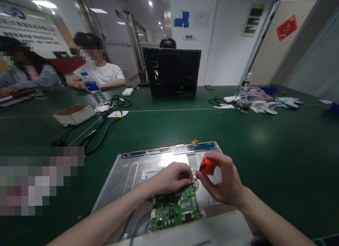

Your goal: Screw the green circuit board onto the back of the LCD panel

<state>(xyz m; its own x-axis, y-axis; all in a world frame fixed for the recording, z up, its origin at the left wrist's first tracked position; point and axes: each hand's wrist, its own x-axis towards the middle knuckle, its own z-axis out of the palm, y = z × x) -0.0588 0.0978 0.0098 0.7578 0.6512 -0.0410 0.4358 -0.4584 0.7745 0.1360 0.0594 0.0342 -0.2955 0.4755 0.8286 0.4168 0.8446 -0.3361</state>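
1. On the dark green counter point(270, 161), a large silver metal panel point(116, 182) is lying flat, and upon its near part sits a green rectangular circuit board point(177, 210).
2. The right hand point(225, 179) is closed around a screwdriver with an orange, black-marked handle point(207, 166); its thumb and fingers are clamped on this handle.
3. This screwdriver is above the right part of the panel, at the far right corner of the circuit board. Its long axis runs obliquely: the handle is up and to the right, while the thin shaft points down and to the left, towards this corner. Whether the tip is touching, I cannot tell.
4. The left hand point(174, 177) is over the far edge of the board, with fingers bent and fingertips near the shaft. I cannot tell whether it pinches something.
5. Along the far edge of the panel, a long narrow blue circuit strip point(169, 149) extends from left to right.
6. Farther away, a black rectangular monitor point(173, 71) stands upright, its back side facing the camera.
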